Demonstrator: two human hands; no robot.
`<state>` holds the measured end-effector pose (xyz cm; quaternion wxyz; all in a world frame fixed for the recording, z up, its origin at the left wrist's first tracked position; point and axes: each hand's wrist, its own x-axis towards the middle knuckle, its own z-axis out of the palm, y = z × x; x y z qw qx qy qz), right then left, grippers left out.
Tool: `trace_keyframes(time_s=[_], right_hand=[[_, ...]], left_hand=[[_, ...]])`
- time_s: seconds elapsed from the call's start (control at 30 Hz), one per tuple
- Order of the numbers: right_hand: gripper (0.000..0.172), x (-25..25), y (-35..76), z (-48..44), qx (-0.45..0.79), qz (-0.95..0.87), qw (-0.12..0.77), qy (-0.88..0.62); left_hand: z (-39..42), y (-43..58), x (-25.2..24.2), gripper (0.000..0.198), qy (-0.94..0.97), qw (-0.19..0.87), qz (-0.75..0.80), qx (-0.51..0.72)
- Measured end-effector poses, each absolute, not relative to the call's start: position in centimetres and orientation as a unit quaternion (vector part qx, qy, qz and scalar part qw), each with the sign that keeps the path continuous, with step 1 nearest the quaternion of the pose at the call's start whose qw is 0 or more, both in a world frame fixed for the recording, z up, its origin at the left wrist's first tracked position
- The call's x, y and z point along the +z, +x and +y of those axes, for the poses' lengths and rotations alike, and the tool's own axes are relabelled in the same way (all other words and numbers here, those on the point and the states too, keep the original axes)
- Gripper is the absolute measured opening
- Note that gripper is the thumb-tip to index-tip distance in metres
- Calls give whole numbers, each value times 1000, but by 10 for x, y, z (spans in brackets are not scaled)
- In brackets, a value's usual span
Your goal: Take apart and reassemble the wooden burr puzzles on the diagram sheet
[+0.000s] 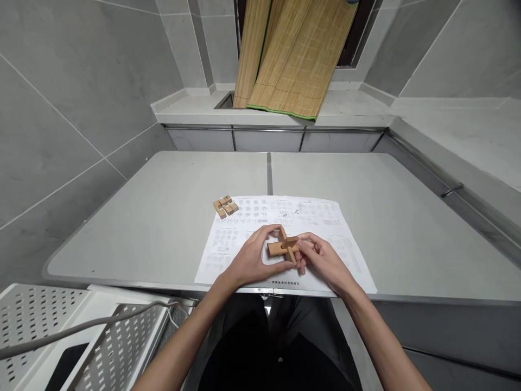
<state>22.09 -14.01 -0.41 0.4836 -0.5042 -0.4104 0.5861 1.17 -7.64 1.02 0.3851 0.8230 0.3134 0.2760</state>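
Observation:
Between my two hands, just above a printed sheet [228, 255], is a partly joined wooden interlocking puzzle [277, 249] made of crossed notched sticks. My left hand [254, 258] curves round its left side, with the index finger at the top end of one stick and the thumb at its lower end. My right hand [321, 258] pinches the right end, and its fingers hide part of the wood there. Several loose wooden puzzle pieces [222, 208] lie together at the sheet's upper left corner.
The sheet lies on a pale folding table [163, 217] with a seam down its middle. White perforated baskets [126, 336] with a grey cable [81, 327] stand at lower left. Beyond the table, a bamboo mat [301, 54] hangs over a white ledge [195, 111].

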Motion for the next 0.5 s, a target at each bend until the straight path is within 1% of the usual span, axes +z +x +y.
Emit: trace_keyframes(time_s=[0.13,0.23,0.33,0.5], right_hand=[[46,-3,219,-141,573,-432,484,-501],[45,-3,216,-142,565,-442,489,-496],[45,-2,213,-142,557,-441,497,-498],[47,4,212,-142,561,-431,496,-504]], left_hand=[[-75,13,12,35,830,352,276,332],[-74,15,12,14,835,303,264,376],[-73,17,10,6,835,269,258,405],[-75,17,8,6,844,225,262,411]])
